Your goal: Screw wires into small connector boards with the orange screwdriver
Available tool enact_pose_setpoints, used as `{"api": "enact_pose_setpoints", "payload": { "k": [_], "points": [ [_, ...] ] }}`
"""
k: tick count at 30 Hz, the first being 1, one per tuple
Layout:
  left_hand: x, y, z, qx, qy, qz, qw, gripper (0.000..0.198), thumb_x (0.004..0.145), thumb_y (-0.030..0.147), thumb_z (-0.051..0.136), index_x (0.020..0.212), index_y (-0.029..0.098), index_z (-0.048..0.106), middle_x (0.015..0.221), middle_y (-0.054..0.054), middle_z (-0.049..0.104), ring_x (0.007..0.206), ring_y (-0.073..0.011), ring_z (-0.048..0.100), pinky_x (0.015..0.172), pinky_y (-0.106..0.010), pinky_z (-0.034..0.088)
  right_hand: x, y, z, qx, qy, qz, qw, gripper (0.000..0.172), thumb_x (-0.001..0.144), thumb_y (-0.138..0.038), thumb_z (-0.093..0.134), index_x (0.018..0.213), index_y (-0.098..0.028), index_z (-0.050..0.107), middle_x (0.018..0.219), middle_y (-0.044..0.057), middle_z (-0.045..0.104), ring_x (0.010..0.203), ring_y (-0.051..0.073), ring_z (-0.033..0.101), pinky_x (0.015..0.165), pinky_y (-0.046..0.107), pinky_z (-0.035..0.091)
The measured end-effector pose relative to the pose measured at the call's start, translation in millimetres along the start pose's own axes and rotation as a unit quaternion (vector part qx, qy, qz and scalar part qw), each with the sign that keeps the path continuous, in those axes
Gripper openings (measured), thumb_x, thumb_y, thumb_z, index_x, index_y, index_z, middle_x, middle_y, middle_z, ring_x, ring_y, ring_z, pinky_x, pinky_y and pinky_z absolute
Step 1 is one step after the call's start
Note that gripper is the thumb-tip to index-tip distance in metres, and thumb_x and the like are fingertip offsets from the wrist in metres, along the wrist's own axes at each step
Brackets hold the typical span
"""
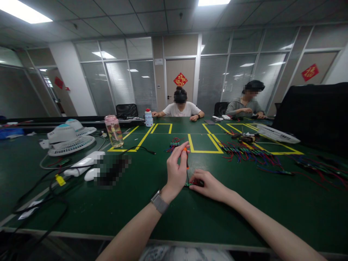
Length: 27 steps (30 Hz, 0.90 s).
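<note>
Screwdriver (187, 166): stood near-upright, tip down, handle partly hidden.
Left hand (176, 167): we gripped it, fingers extended.
Right hand (205, 183): curled, we pinched the half-covered circuit board (187, 185).

The green table (108, 217) carries yellow tape (206, 152), wired circuit boards (248, 152) and a pink-capped bottle (114, 132).

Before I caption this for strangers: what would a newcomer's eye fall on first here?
Probably the centre: the left hand holds a slim orange-handled tool, pointing down to a small green circuit board by the right hand. Next, perhaps, the bright yellow tape outlines laid across the dark green tabletop beyond the hands. Then the red diamond-shaped sign with gold characters on the far door.
</note>
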<state>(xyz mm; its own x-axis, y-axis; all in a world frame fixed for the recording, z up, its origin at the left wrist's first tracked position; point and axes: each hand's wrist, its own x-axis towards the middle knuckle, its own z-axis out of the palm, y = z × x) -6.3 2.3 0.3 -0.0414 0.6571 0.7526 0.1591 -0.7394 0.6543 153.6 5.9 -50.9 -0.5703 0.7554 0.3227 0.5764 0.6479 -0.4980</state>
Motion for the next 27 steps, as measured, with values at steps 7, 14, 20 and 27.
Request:
{"api": "enact_pose_setpoints", "payload": {
  "k": [7, 14, 20, 27],
  "points": [
    [1.7, 4.0, -3.8, 0.068, 0.035, 0.046, 0.996, 0.014, 0.09, 0.024, 0.054, 0.095, 0.02, 0.067, 0.09, -0.003, 0.062, 0.084, -0.0144, 0.058, 0.078, -0.026, 0.046, -0.6, 0.7, 0.1, -0.004, -0.002, -0.001, 1.0, 0.012, 0.083, -0.028, 0.064, 0.085, -0.017, 0.067, 0.081, 0.003, 0.059, 0.074, 0.016, 0.054, 0.066, 0.026, 0.042],
    [0.0, 0.7, -1.9, 0.005, 0.001, 0.005, 1.0, 0.028, 0.096, 0.025, 0.043, 0.117, 0.02, 0.061, 0.107, -0.008, 0.066, 0.091, -0.0165, 0.063, 0.081, -0.029, 0.049, -0.4, 1.1, 0.0, -0.004, 0.001, -0.002, 1.0, 0.012, 0.082, -0.028, 0.065, 0.085, -0.016, 0.067, 0.079, 0.003, 0.058, 0.073, 0.015, 0.053, 0.065, 0.025, 0.042],
    [2.1, 5.2, -4.0, 0.072, 0.039, 0.049, 0.995, 0.012, 0.088, 0.024, 0.058, 0.094, 0.02, 0.067, 0.088, -0.003, 0.059, 0.079, -0.0139, 0.057, 0.074, -0.026, 0.046, -0.8, 1.6, -0.2, -0.012, 0.0, 0.001, 1.0, 0.012, 0.083, -0.029, 0.064, 0.086, -0.017, 0.067, 0.079, 0.003, 0.059, 0.074, 0.016, 0.053, 0.066, 0.026, 0.042],
    [2.1, 4.0, -3.8, 0.012, -0.007, 0.014, 1.0, 0.028, 0.095, 0.023, 0.043, 0.115, 0.02, 0.062, 0.105, -0.007, 0.064, 0.094, -0.0166, 0.061, 0.082, -0.029, 0.048, -0.9, -0.7, -1.8, -0.012, -0.002, 0.006, 1.0, 0.012, 0.082, -0.028, 0.065, 0.086, -0.017, 0.067, 0.08, 0.003, 0.059, 0.074, 0.016, 0.053, 0.065, 0.025, 0.041]
  ]
}}
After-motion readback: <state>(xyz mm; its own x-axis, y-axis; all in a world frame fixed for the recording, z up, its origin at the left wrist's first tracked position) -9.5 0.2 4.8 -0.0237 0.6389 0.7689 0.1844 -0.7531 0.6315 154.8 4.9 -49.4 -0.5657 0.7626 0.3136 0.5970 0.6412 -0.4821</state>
